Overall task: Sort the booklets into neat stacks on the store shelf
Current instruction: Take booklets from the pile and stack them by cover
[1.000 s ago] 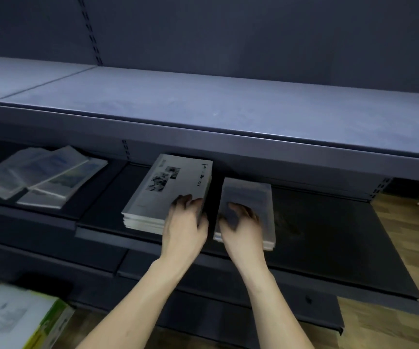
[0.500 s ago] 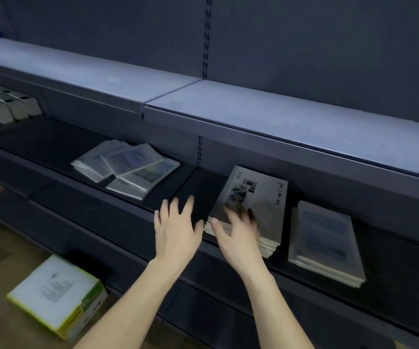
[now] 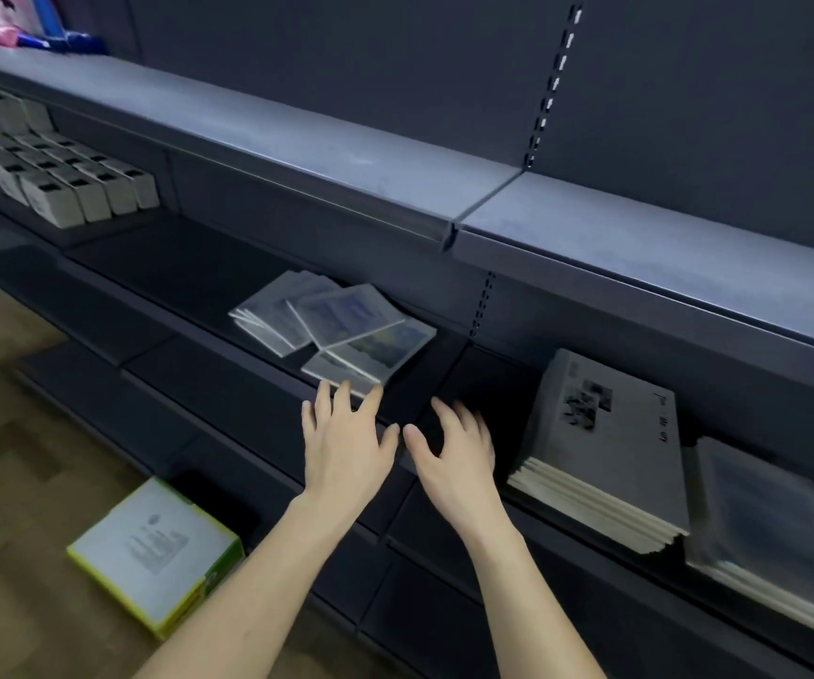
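Observation:
A loose, fanned pile of glossy booklets (image 3: 341,325) lies on the dark middle shelf (image 3: 189,257). To the right sit a neat thick stack of grey booklets (image 3: 605,443) and beside it a stack in clear wrapping (image 3: 762,536). My left hand (image 3: 346,433) hovers with fingers spread just in front of the loose pile, its fingertips near the pile's front corner. My right hand (image 3: 454,448) is beside it, fingers spread, over the bare shelf between the pile and the grey stack. Both hands hold nothing.
An upper grey shelf (image 3: 346,154) overhangs the middle one. Rows of small white boxes (image 3: 67,183) fill the far left of the shelf. A white and green carton (image 3: 155,546) lies on the wooden floor. Lower dark shelves jut out below my arms.
Both hands left the two neat stacks and moved left toward the loose pile. My view swung left, so the stacks now sit at the right.

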`<state>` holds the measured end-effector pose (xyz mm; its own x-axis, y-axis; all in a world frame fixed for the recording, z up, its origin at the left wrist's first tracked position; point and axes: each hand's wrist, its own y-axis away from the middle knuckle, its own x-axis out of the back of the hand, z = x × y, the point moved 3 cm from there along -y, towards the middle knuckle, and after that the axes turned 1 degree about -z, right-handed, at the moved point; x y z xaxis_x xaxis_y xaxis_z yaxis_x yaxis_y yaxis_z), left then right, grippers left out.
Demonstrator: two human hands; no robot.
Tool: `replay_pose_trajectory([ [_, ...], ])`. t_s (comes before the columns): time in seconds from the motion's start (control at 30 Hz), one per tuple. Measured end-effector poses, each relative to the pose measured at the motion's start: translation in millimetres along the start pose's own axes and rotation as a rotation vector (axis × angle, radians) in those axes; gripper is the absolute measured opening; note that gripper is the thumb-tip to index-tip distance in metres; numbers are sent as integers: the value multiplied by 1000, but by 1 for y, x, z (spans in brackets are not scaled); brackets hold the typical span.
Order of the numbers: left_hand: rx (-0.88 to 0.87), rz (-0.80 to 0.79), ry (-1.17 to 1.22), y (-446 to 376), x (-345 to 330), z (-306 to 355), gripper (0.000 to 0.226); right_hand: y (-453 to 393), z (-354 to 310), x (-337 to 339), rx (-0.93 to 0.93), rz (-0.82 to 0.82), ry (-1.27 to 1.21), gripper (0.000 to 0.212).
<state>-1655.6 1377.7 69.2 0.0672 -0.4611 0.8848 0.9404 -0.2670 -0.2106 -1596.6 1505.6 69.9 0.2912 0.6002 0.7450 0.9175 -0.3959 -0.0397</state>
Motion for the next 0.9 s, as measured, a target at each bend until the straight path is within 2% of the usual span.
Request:
replay_pose_trajectory([
  [0.23,71,3,34,-38,-1,-41,57,-46,-24,-35,-4,-97,-118,63],
  [0.5,85,10,-7,-103,-4,-79,57,-130,-34,-97,62,-178,-164,47],
  [0.67,106,-20,5,-136,-17,-99,55,-163,-38,-119,36,-196,-169,55],
  [0.9,75,-105,18,-184,-35,-123,58,-203,-51,-151,62,-282,-13,71],
])
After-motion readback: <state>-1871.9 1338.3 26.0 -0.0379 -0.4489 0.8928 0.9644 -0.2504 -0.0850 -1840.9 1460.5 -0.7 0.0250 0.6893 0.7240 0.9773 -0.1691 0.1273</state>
